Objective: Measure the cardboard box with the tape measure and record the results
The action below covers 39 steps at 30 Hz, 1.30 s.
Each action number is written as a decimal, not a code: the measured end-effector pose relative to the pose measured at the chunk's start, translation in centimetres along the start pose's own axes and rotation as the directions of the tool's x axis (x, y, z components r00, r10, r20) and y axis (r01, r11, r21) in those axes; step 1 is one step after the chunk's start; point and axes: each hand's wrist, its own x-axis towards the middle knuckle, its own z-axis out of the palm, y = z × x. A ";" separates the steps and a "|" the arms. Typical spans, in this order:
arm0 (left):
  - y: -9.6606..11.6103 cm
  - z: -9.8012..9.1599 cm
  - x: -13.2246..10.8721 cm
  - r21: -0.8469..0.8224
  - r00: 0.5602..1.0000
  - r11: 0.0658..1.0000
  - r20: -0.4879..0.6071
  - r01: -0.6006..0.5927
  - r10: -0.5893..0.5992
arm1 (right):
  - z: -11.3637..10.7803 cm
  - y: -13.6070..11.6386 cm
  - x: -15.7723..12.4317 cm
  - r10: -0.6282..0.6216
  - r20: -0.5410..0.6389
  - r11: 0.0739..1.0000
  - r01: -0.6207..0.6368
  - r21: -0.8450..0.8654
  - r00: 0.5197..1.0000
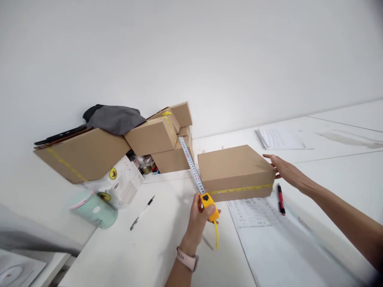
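Observation:
My left hand is closed round a yellow tape measure, with a yellow strap hanging from its lower end. Its metal blade sticks out away from me, along the left end of a closed cardboard box. Yellow tape runs along the near side of this box. At the box's right end, my right hand holds it by the far corner, some fingers stretched along the edge; part of its grip is hidden. Just below that hand lies a red and black marker. Printed sheets lie partly under the box.
Stacked cardboard boxes stand against the wall, with a dark grey cloth on top. On the left are a white avocado-print box, a mint-green canister and a pen. A paper stack lies at the back right.

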 end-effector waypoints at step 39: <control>-2.8 10.4 3.2 -0.093 0.938 0.966 0.278 0.240 -0.207 | 3.7 -13.3 11.2 -0.182 0.010 0.802 0.154 -0.577 0.983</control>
